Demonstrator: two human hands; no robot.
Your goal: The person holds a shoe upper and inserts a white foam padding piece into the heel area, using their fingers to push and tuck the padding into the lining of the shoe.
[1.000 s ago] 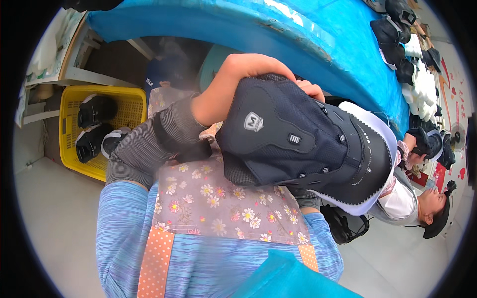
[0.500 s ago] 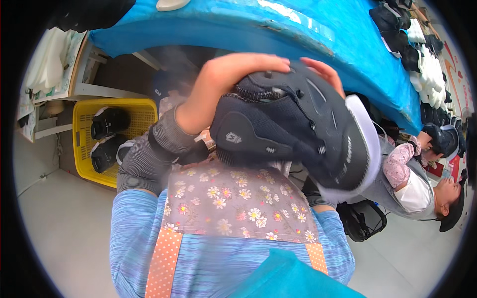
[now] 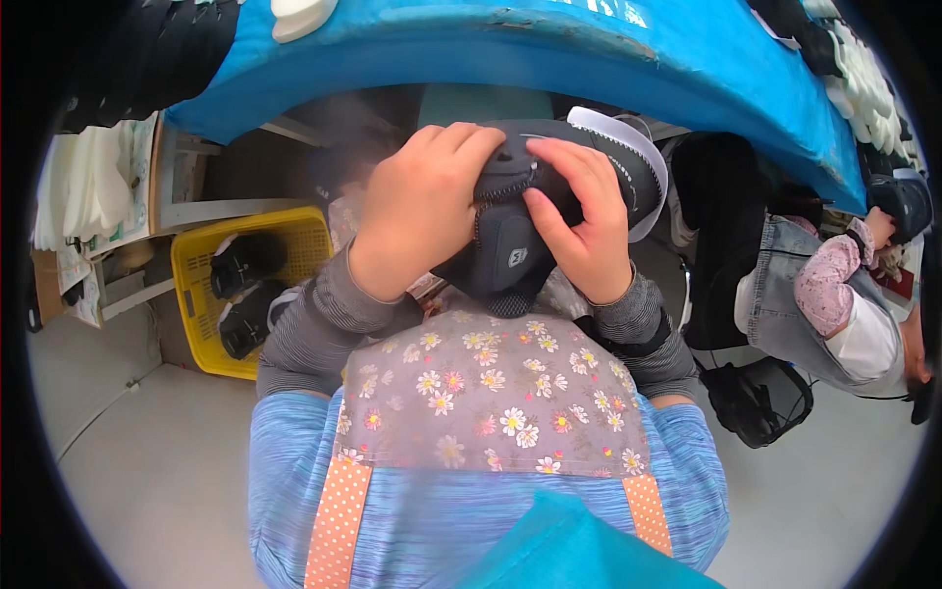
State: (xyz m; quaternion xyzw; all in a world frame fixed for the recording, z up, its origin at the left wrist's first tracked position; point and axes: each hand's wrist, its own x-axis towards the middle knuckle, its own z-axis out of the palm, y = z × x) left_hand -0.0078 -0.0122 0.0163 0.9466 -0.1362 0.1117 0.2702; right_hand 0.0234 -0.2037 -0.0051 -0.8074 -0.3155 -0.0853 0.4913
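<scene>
A dark navy and black shoe (image 3: 498,260) with a white sole edge is held before my chest, its sole end pointing up and to the right. My left hand (image 3: 424,201) wraps around the collar side, fingers curled over the top edge. On the other side, my right hand (image 3: 586,211) grips the upper, its thumb and forefinger close to the lacing. The shoe's inside and the fingertips of my left hand are partly hidden. Below the shoe is my flowered apron (image 3: 491,393).
A blue-covered table (image 3: 471,54) curves across the front, with a white sole-shaped piece (image 3: 299,18) on it. A yellow crate (image 3: 186,294) holding dark shoes (image 3: 245,265) stands at left. At right, a co-worker (image 3: 834,285) handles another dark shoe; a black bag (image 3: 760,402) lies on the floor.
The shoe has turned and moved left, nearer my chest. My right hand, earlier mostly behind it, now grips its near side. My left hand remains at the collar.
</scene>
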